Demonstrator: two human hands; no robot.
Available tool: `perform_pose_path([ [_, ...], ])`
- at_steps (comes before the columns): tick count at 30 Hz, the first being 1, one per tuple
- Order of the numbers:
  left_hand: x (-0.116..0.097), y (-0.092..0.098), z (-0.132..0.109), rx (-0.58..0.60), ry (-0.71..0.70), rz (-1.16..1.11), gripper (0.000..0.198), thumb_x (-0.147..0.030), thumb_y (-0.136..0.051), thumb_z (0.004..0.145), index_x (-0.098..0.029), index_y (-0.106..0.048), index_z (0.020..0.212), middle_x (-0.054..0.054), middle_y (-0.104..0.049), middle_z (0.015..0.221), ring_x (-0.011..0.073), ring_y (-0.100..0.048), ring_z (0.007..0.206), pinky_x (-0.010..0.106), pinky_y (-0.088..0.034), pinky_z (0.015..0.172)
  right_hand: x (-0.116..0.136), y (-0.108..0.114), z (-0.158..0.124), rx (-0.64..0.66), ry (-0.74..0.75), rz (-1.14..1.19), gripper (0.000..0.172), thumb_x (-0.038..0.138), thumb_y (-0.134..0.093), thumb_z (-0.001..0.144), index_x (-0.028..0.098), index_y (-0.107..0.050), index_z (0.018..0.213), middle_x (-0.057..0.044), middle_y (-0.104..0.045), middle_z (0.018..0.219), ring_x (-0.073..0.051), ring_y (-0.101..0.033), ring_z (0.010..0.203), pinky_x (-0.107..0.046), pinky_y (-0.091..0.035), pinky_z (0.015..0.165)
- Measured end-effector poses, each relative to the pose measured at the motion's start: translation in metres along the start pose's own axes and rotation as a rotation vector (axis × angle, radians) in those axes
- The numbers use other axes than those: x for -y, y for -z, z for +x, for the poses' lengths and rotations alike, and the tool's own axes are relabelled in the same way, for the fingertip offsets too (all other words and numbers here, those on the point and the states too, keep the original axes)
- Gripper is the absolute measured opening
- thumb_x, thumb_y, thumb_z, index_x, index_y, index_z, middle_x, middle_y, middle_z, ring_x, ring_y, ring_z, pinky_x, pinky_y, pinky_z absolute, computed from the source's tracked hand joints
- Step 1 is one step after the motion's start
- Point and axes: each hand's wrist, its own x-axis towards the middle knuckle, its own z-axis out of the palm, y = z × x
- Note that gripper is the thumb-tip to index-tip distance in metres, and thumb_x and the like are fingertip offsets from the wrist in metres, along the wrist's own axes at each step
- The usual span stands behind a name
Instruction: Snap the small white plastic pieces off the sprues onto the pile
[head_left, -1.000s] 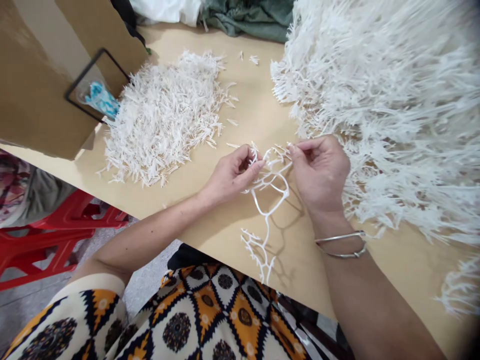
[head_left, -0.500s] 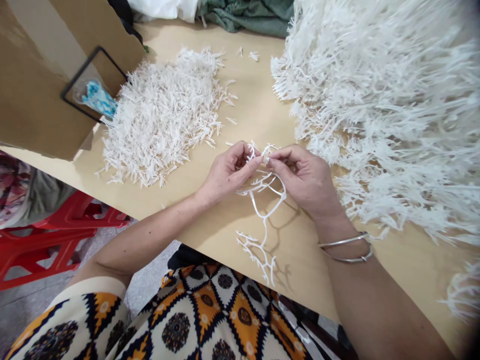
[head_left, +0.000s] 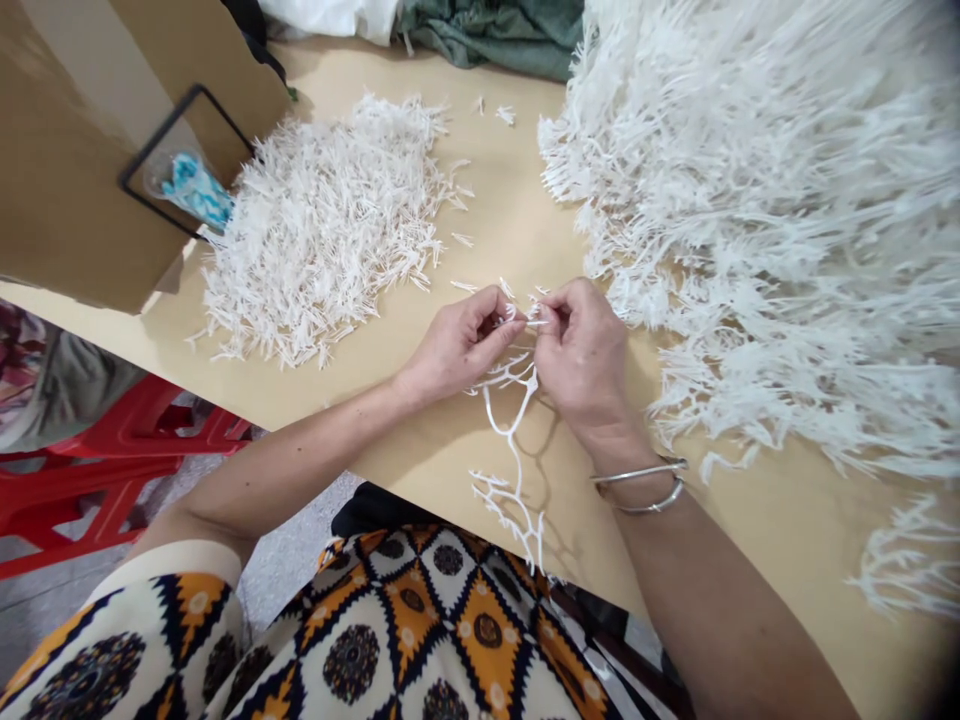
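Observation:
Close together over the table, both hands pinch parts of a thin white branched plastic piece (head_left: pixel 515 440). My left hand (head_left: pixel 463 342) is closed, thumb against forefinger, on a small white sprig. My right hand (head_left: pixel 583 350) is closed on a white stem that bridges the short gap between the fingertips. The branching strand hangs below the hands toward the table's front edge, casting a shadow. Exactly where the pieces join is hidden by the fingers. A few loose white sprigs (head_left: pixel 463 287) lie just beyond the fingertips.
On the tan table (head_left: pixel 420 450), a heap of small white sprigs (head_left: pixel 322 230) lies left and a larger pile of white branched pieces (head_left: pixel 765 230) right. A cardboard box (head_left: pixel 112 150) stands at the left, by a black frame and a clear cup (head_left: pixel 195 190). Red stools (head_left: pixel 150 430) are lower left.
My right hand has shifted left and turned, closer to my left hand. The hanging branched strand has swung slightly left. My left hand has hardly moved.

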Motion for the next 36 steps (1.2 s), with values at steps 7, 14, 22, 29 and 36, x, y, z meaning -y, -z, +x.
perform_pose_path([
  [7,0.0,-0.007,-0.003,0.045,0.053,-0.294,0.037,-0.055,-0.064,0.1,-0.019,-0.057,0.096,-0.004,-0.059,0.077,0.0072,-0.057,0.067,0.022,-0.047,0.065,-0.037,0.015,0.019,-0.107,-0.08,0.175,0.007,0.02,-0.063,0.09,0.025,-0.059,0.087,0.001,-0.063,0.075,-0.017,-0.06,0.066,-0.036,-0.05,0.066],
  [14,0.001,-0.005,0.003,0.04,0.117,-0.392,0.031,-0.049,-0.066,0.102,-0.019,-0.056,0.101,-0.003,-0.061,0.08,0.0061,-0.061,0.069,0.022,-0.052,0.067,-0.023,0.008,0.013,-0.002,-0.048,0.322,0.017,0.029,-0.055,0.104,0.028,-0.067,0.115,-0.005,-0.079,0.099,-0.022,-0.078,0.092,-0.044,-0.063,0.086],
  [22,-0.003,-0.003,0.004,-0.002,0.132,-0.442,0.035,-0.053,-0.068,0.1,-0.021,-0.054,0.099,-0.005,-0.061,0.078,0.0061,-0.059,0.068,0.022,-0.053,0.07,0.008,0.035,0.006,0.158,0.051,0.444,0.024,0.031,-0.058,0.106,0.028,-0.074,0.123,-0.006,-0.078,0.124,-0.023,-0.074,0.12,-0.049,-0.058,0.11],
  [29,0.0,-0.004,0.005,-0.027,0.146,-0.439,0.032,-0.05,-0.07,0.099,-0.021,-0.06,0.104,-0.003,-0.062,0.081,0.0068,-0.059,0.069,0.022,-0.052,0.068,0.003,0.035,0.001,0.25,-0.005,0.397,0.006,0.026,-0.069,0.095,0.024,-0.074,0.096,-0.001,-0.077,0.09,-0.02,-0.073,0.084,-0.038,-0.06,0.078],
  [36,0.0,-0.002,-0.001,0.076,0.06,-0.18,0.032,-0.05,-0.066,0.101,-0.018,-0.07,0.099,-0.002,-0.06,0.073,0.0076,-0.05,0.063,0.021,-0.039,0.057,-0.002,0.022,0.0,0.228,0.133,0.05,0.006,0.02,-0.058,0.092,0.025,-0.056,0.091,-0.003,-0.067,0.086,-0.021,-0.061,0.08,-0.039,-0.053,0.078],
])
